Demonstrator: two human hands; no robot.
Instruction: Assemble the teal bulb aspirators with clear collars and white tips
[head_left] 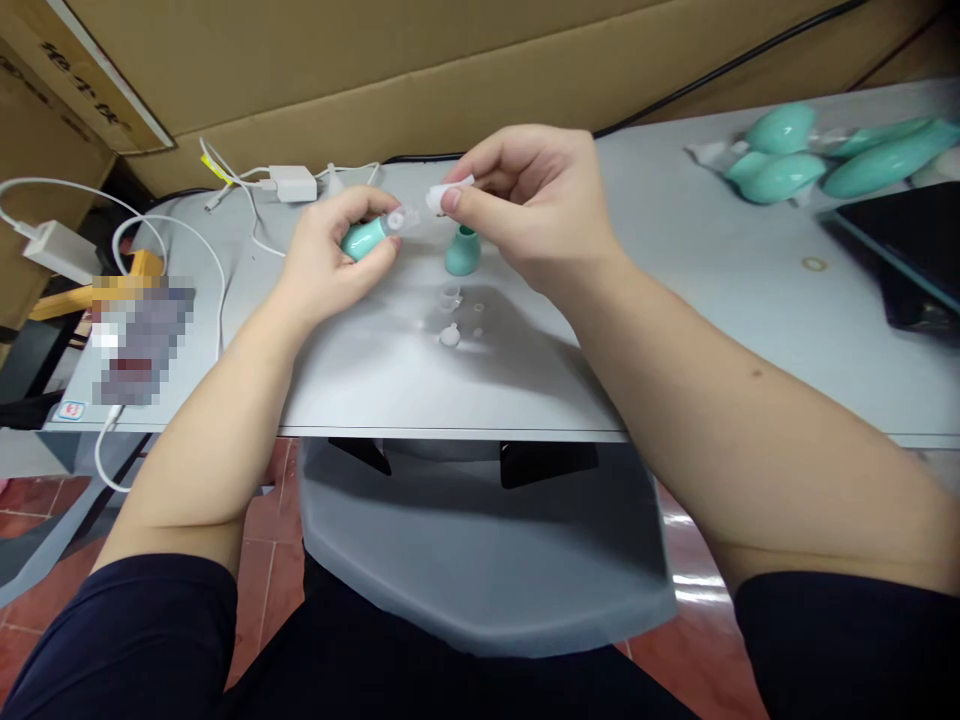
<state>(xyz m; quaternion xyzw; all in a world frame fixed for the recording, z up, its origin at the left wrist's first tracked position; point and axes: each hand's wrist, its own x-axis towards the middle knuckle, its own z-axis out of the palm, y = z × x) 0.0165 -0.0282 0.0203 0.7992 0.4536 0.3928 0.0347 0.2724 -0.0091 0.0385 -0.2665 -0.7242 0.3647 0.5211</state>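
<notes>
My left hand [337, 245] is closed around a small teal device [363, 240] with a clear plastic tip [399, 220] that points right. Between the thumb and fingers of my right hand [525, 195] is a small white piece [448, 194], held just right of that tip and apart from it. Its exact kind is hard to make out. Under my right hand stands a teal rounded cap [463, 252] with an opening at its top. Nearer to me on the table lie a clear cup-shaped part [451, 298], a small white disc [450, 335] and tiny pale rings [478, 307].
Several teal rounded pieces [780, 150] lie at the back right, beside a dark flat device [911, 240]. White chargers [292, 184] with cables are at the back left. A pixelated object [146, 340] lies at left. The table's front edge [450, 434] runs before me.
</notes>
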